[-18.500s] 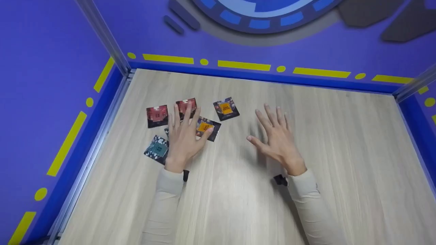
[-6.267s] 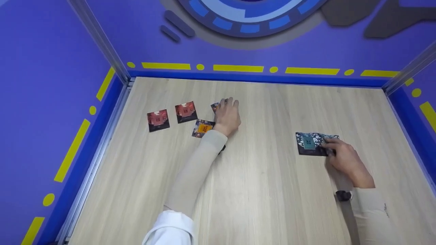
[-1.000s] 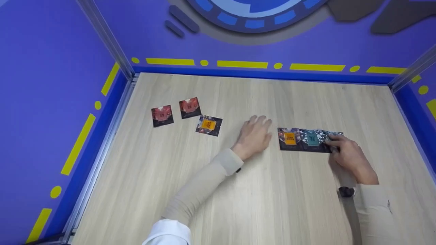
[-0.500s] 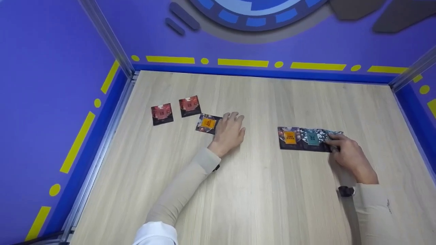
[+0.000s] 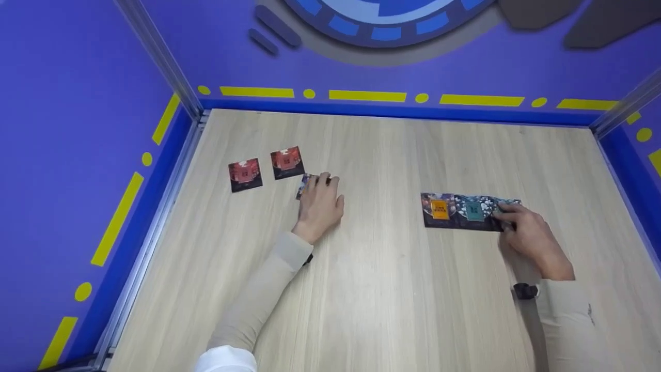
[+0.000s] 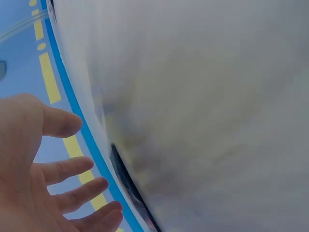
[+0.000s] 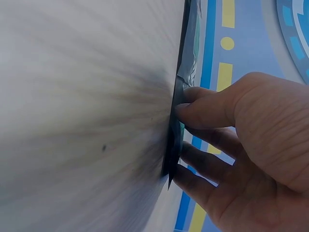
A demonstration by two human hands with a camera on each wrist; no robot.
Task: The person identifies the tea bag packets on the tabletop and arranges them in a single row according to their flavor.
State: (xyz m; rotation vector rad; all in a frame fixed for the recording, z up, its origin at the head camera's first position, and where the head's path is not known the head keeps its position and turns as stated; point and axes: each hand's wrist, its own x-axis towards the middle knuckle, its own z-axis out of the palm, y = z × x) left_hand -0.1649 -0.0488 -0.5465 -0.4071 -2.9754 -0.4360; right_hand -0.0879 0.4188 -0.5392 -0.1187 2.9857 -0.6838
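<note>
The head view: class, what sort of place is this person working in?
Probably a purpose-built tabletop booth, not a home: a pale wooden table is boxed in by purple walls with yellow dashes and metal corner posts. Small packets lie on it.

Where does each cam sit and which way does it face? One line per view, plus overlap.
Head: worn high, looks forward and down on the wooden table; both sleeved forearms, left hand and right hand show.
Left wrist: low by the tabletop, blurred; spread fingers near a dark packet edge.
Right wrist: low along the tabletop; right-hand fingers touch the packet row's edge.
Shared: head and right wrist both show the right hand on the packet row.
</note>
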